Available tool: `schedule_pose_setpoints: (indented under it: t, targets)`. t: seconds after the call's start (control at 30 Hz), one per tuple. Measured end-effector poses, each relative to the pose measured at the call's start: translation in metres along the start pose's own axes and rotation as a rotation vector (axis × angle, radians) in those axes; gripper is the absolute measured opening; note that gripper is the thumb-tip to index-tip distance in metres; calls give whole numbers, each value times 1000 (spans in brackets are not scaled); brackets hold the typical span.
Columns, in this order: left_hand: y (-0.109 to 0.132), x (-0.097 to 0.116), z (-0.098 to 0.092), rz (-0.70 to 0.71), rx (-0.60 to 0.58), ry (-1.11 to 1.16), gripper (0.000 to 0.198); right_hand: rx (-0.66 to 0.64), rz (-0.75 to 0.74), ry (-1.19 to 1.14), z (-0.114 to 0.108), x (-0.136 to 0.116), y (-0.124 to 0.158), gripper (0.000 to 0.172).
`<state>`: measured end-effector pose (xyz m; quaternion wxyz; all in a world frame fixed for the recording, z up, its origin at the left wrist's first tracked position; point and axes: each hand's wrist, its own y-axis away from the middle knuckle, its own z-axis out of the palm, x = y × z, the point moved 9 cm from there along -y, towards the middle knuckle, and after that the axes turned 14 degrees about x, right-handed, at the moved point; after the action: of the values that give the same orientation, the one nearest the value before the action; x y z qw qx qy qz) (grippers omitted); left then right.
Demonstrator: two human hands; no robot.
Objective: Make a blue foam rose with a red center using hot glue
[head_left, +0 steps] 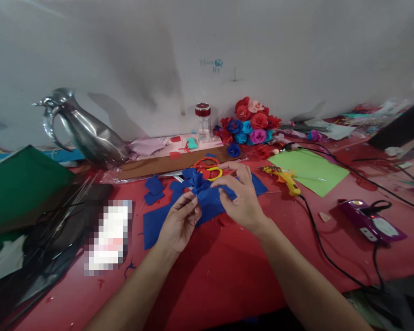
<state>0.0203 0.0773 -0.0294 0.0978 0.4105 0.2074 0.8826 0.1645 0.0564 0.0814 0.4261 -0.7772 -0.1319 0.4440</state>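
A small dark blue flower [196, 180] of layered petals stands up from my left hand [182, 218], whose thumb and fingers pinch it at the base. Just to its right hovers my right hand [239, 195], fingers apart and curved, the fingertips close to the petals; I see nothing held in it. Under both hands lies a blue sheet [155, 225]. Cut blue petals [154, 189] rest to the left of the flower. Scissors with a yellow and orange handle [214, 173] lie behind it, their blades partly hidden by blue pieces.
On the right are a yellow glue gun [286, 180] with its black cord, a light green sheet [310, 170] and a purple power strip [370, 220]. Behind stand finished flowers [250, 122], a lidded glass jar [204, 122] and a tilted metal jug [86, 131]. A blurred bright rectangle [110, 234] lies left.
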Motion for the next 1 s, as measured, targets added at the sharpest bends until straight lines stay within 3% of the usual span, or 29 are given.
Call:
schedule_pose_setpoints:
  t: [0.1,0.33,0.63,1.0]
  targets:
    - [0,-2,1,-66,-16,59,17,-8,-208,114,5,-10,5,26]
    - [2,-4,3,-112,-45,77,18,40,-361,120,6,-17,11,21]
    - [2,-5,2,-62,-35,-8,18,13,-374,185,7,-18,10,12]
    - [3,-3,1,62,-17,-160,22,-28,-271,222,12,-12,11,5]
